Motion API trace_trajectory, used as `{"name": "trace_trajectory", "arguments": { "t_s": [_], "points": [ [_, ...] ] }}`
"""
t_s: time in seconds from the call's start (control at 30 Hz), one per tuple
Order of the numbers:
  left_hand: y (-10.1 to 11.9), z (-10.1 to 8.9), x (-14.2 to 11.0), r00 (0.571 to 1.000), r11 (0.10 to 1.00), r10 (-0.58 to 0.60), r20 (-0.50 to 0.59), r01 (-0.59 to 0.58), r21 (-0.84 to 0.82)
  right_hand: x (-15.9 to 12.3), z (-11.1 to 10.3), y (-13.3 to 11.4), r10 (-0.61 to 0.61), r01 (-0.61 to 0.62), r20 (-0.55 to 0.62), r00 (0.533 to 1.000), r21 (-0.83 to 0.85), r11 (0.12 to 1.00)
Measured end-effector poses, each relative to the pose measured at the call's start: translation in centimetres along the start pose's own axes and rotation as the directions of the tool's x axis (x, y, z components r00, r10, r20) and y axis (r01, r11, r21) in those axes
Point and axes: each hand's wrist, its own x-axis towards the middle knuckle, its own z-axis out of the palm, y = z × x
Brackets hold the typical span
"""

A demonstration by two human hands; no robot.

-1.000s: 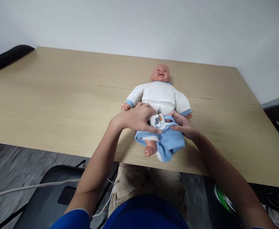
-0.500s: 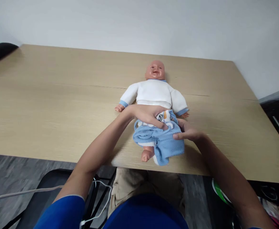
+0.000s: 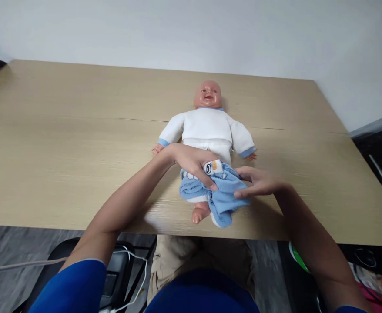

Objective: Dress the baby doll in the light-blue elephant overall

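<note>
loosely, both part-curled hands (image 3: 194, 161) (image 3: 259, 180) seem to hold blue pants (image 3: 225, 193)

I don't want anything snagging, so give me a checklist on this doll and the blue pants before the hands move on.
1. Doll face up on the table: ok.
2. Left hand on the blue pants: ok, thumb over the cloth.
3. Right hand at the pants' side: ok; firmness of grip, cannot tell.
4. One foot clear of the cloth: ok.
5. Other foot through: cannot tell, hidden.
6. Pants smooth: not ok, bunched.
</note>
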Motion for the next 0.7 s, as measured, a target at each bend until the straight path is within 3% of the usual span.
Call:
{"name": "trace_trajectory", "arguments": {
  "t_s": [0.1, 0.17, 0.3, 0.5, 0.7],
  "points": [
    [0.5, 0.2, 0.1, 0.998, 0.999, 0.008, 0.066, -0.005, -0.035, 0.0, 0.1, -0.3, 0.032, -0.020, 0.095, 0.995, -0.118, 0.993],
    [0.6, 0.4, 0.2, 0.997, 0.999, 0.009, 0.076, -0.006, -0.048, -0.3, 0.1, -0.2, -0.025, 0.035, 0.124, 0.992, -0.074, 0.997],
    [0.3, 0.8, 0.2, 0.998, 0.997, 0.012, 0.061, -0.008, -0.076, -1.2, -0.2, 0.6, -0.147, 0.142, 0.033, 0.989, 0.132, 0.981],
    [-0.4, 1.1, 0.2, 0.991, 0.991, -0.005, 0.134, 0.023, -0.136, -1.5, -0.2, 2.0, -0.095, 0.111, -0.080, 0.992, 0.229, 0.967],
    [-2.6, 0.7, 0.6, 0.998, 0.984, 0.065, -0.023, -0.068, -0.164, -0.8, -0.2, 2.1, -0.040, 0.046, -0.035, 0.999, 0.207, 0.977]
  ]
}}
